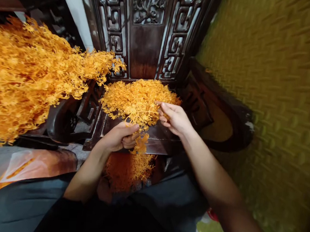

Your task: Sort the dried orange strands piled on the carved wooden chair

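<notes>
A pile of orange plastic flower sprigs [137,95] lies on the seat of a dark carved wooden chair [146,54]. My left hand [119,136] is closed round a bunch of these sprigs [141,120], whose stems hang down below the fist. My right hand [175,117] is at the right edge of the same bunch, fingers pinched together on its twigs. More orange sprigs [128,169] lie lower down, between my knees.
A big heap of the same orange sprigs [24,73] fills the left side, on another dark chair. A yellow-green woven surface [275,86] covers the right. A plastic bag [33,163] lies at the lower left on the floor.
</notes>
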A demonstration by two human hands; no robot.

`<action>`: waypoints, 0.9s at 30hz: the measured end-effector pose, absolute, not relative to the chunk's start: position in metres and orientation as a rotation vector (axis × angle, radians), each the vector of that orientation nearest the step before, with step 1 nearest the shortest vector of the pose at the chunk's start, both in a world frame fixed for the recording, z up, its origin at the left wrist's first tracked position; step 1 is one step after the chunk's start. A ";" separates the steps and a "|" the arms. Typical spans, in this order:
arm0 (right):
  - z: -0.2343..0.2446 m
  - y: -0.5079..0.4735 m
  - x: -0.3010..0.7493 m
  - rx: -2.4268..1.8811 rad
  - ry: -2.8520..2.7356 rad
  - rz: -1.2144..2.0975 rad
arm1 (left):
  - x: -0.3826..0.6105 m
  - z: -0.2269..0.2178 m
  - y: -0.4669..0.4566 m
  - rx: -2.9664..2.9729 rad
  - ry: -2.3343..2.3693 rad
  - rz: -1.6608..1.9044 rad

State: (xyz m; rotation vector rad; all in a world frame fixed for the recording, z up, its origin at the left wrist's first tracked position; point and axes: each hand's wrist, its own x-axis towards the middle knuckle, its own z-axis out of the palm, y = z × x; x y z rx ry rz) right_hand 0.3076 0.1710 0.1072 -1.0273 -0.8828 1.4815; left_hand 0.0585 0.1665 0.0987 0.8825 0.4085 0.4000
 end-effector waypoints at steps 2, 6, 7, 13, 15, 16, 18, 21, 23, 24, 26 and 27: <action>0.110 0.168 0.295 -1.008 -0.879 1.611 | 0.064 0.097 0.165 0.889 0.425 0.361; 0.110 0.170 0.289 -1.077 -0.932 1.544 | 0.070 0.094 0.163 0.914 0.490 0.314; 0.108 0.173 0.291 -1.096 -0.933 1.475 | 0.071 0.094 0.163 0.917 0.502 0.315; 0.101 0.199 0.333 -1.153 -0.735 1.034 | 0.066 0.095 0.164 0.931 0.488 0.273; 0.102 0.200 0.341 -1.125 -0.734 1.044 | 0.063 0.095 0.164 0.929 0.492 0.267; 0.102 0.198 0.341 -1.110 -0.760 1.092 | 0.062 0.095 0.165 0.927 0.499 0.269; 0.102 0.191 0.333 -1.094 -0.827 1.219 | 0.062 0.093 0.167 0.930 0.510 0.270; 0.102 0.182 0.314 -1.055 -0.870 1.399 | 0.064 0.090 0.170 0.947 0.523 0.285; 0.101 0.181 0.307 -1.031 -0.834 1.495 | 0.065 0.087 0.170 0.952 0.534 0.285; 0.101 0.181 0.305 -1.032 -0.811 1.549 | 0.065 0.086 0.171 0.952 0.537 0.282; 0.099 0.183 0.305 -1.073 -0.778 1.668 | 0.065 0.085 0.171 0.955 0.535 0.274; 0.098 0.183 0.305 -1.103 -0.773 1.726 | 0.065 0.084 0.171 0.958 0.533 0.274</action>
